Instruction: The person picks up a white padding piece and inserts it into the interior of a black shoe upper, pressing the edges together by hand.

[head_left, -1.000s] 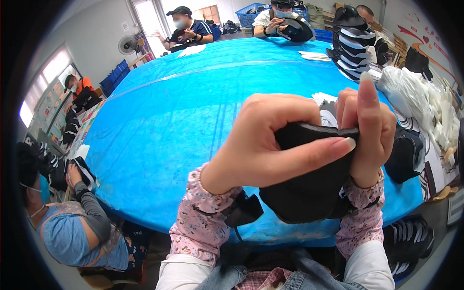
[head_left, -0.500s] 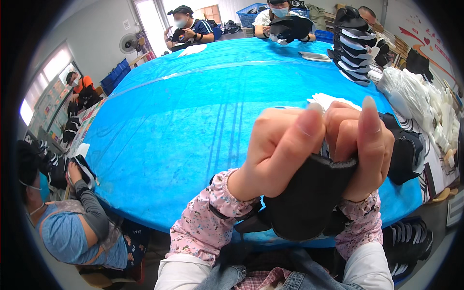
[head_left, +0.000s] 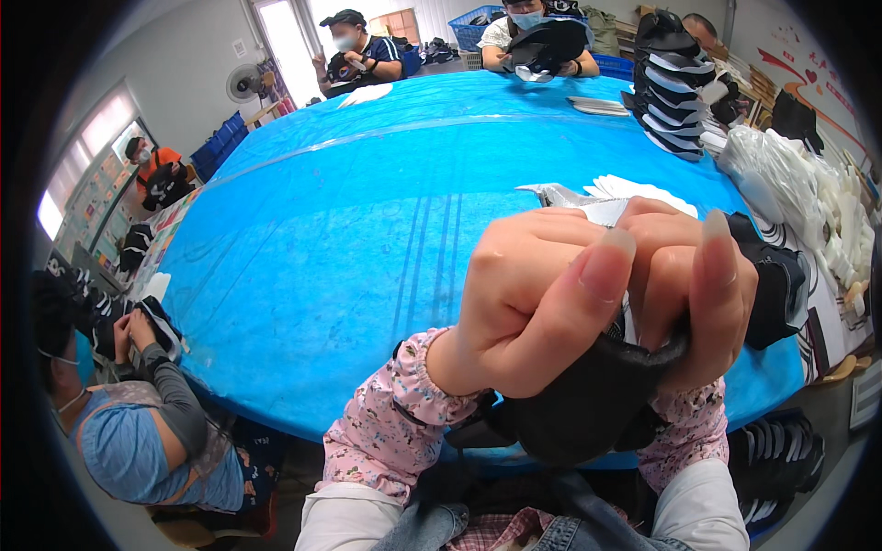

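Observation:
A black shoe upper [head_left: 579, 418] is held up over the near edge of the table, its rounded black end toward me. My left hand [head_left: 537, 294] grips its left edge and my right hand [head_left: 703, 294] its right edge. Both hands are closed, with the fingers curled inward and the thumbs pointing up. The knuckles meet and hide the middle of the upper. Just past the hands a grey-white piece [head_left: 551, 194] sticks out; whether it belongs to the upper I cannot tell. White insole-shaped pieces [head_left: 648, 190] lie fanned out behind my hands.
Blue sheeting covers the big table [head_left: 322, 248]. Black uppers [head_left: 774, 289] lie right of my hands. A tall stack of black-and-white uppers [head_left: 675, 101] stands far right, beside white plastic bags [head_left: 781, 174]. Several people work around the table, one [head_left: 138, 413] close on my left.
The upper's rim has turned and dropped slightly, with my hands shifting a little right and my thumbs lower. More of the grey-white piece shows beyond them. The co-worker at left has brought both hands together.

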Demonstrator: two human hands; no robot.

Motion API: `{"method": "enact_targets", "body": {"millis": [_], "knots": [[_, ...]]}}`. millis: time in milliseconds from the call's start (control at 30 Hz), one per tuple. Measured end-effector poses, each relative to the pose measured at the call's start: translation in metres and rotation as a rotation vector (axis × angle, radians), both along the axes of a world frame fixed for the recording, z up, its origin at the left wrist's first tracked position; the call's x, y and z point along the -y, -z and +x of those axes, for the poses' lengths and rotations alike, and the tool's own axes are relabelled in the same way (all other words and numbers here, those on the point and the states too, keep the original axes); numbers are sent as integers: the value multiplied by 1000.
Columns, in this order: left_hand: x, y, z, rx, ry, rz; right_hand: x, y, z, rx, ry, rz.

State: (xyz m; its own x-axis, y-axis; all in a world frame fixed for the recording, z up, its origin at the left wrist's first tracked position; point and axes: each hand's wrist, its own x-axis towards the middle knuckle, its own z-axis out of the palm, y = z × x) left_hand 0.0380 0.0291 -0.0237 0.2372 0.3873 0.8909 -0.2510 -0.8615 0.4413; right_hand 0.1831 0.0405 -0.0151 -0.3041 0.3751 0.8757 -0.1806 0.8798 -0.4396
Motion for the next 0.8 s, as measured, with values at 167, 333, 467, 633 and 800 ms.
{"method": "enact_targets", "body": {"millis": [167,333,467,633,800], "knots": [[1,-3,0,2,-19,9,0,-1,0,-5,-32,-21],[0,-2,-1,-4,-14,3,-1,-1,-1,-23,-30,-50],[0,-3,1,23,16,-9,-1,-1,0,-2,-20,-42],[5,-4,3,-104,-191,-119,-1,-1,1,-20,15,-31],[7,-6,2,-106,-190,-132,-2,0,-1,-12,18,-37]]}}
